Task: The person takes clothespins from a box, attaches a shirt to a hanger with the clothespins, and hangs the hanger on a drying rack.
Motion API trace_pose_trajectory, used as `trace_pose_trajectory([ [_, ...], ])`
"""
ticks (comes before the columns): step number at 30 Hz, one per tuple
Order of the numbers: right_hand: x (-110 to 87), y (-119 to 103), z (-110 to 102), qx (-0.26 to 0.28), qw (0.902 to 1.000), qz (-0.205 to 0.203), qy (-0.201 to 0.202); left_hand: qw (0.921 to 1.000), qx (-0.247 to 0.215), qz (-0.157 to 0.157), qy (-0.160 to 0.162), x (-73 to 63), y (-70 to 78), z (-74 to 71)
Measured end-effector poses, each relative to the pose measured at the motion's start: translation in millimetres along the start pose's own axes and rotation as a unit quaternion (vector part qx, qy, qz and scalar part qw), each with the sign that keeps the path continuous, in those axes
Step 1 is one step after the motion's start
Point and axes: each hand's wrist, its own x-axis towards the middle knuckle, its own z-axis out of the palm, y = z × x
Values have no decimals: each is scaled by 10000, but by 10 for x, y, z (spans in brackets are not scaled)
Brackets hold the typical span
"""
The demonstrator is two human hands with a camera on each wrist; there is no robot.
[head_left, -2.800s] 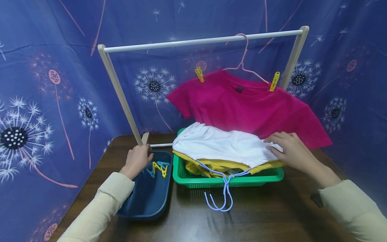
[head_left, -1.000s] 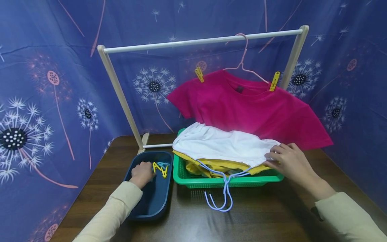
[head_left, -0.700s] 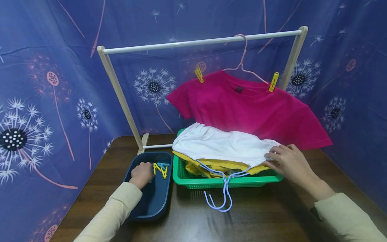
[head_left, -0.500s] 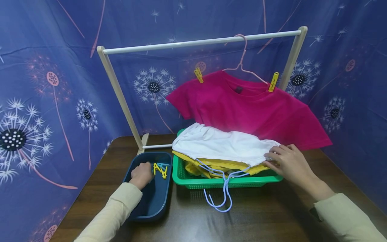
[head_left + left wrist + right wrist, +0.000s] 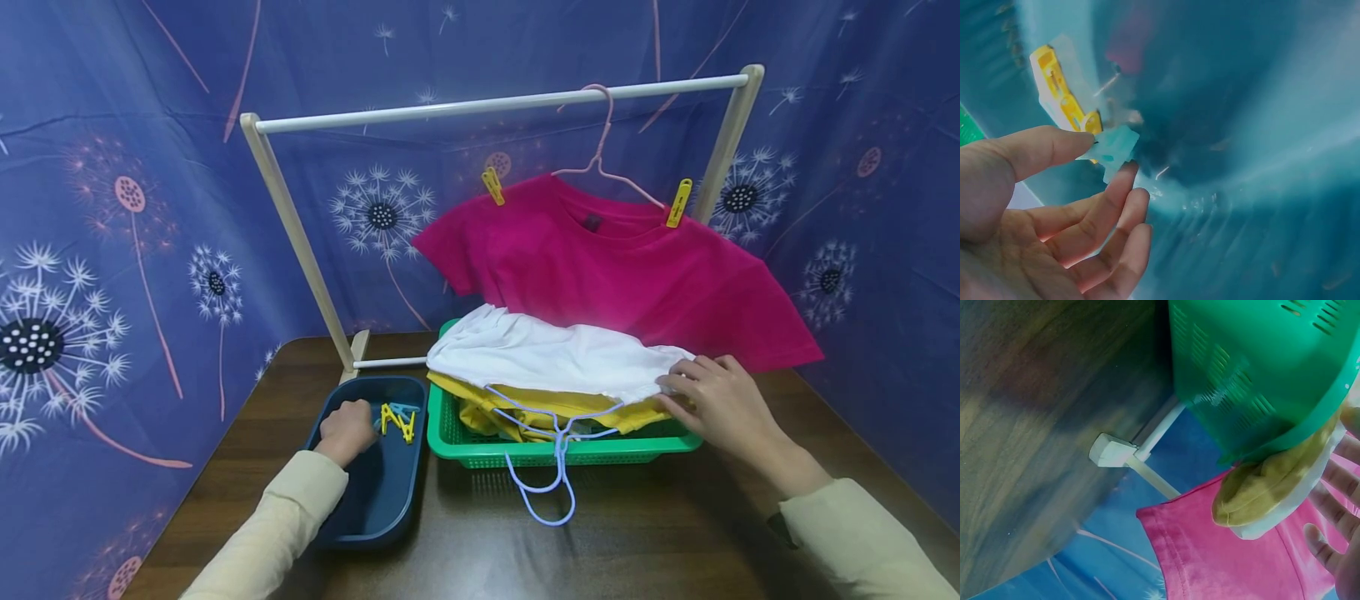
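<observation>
**We find a pale blue clothespin (image 5: 1115,145) pinched in the left hand (image 5: 347,432)**

Near the counter's left edge sits a dark blue tray (image 5: 375,500), and we see the left hand down inside it. Its thumb and index finger nearly meet, with the pale blue clothespin between them; the other fingers bend loosely alongside. Just beside that hand, in the same tray, we see more clothespins (image 5: 407,427), yellow and blue.

Right of the tray, toward the far edge of the counter (image 5: 525,558), stands a green basket (image 5: 450,446). We see a white garment (image 5: 555,350) lying over a yellow garment (image 5: 487,419) on top of it. The right hand (image 5: 723,404) holds their right end, thumb low and fingers half bent, the outer ones spread apart. Light blue hangers (image 5: 561,454) jut over the basket's near rim, hooks toward the counter's near edge.

Behind, we see a pink shirt (image 5: 600,275) on a pink hanger (image 5: 602,137), hooked on a rack's white bar (image 5: 450,110), with a yellow clip (image 5: 678,204) at each shoulder. The rack's left foot (image 5: 358,358) stands near the counter's far left corner.
</observation>
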Motion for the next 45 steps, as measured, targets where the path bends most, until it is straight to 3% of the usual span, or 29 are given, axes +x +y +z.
trace_pose_trajectory([
  [5, 19, 7, -22, 4, 9999, 125, -77, 10000, -54, -29, -23, 6, 1, -41],
  [12, 61, 13, -36, 5, 9997, 212, 126, 9999, -170, 2, 30, -8, -4, -94],
  [23, 147, 43, -52, -30, 9986, 523, -78, 9972, -423, 126, 609, -30, 70, -217],
  [36, 204, 93, -20, -21, 9966, 814, -133, 9825, -1102, 634, 1363, -125, 163, -397],
  [45, 244, 109, -19, 17, 9964, 850, 36, 9751, -1357, 776, 1576, -153, 278, -541],
])
